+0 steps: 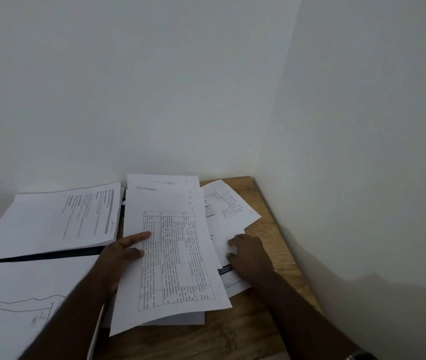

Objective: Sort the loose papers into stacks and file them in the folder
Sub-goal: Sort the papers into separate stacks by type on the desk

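Observation:
A printed sheet with a table (178,258) lies on top of a pile of numbered pages (165,193) in the middle of the wooden desk (271,245). My left hand (121,255) holds this sheet at its left edge, index finger stretched out over the print. My right hand (248,253) rests with bent fingers on a fan of loose pages (230,206) to the right. A dark folder (51,254) shows as a strip under a thick paper stack (51,219) at the left.
A sheet with a line drawing (12,307) covers the near left of the desk. White walls close the desk in at the back and on the right. Bare wood shows at the near right (219,339).

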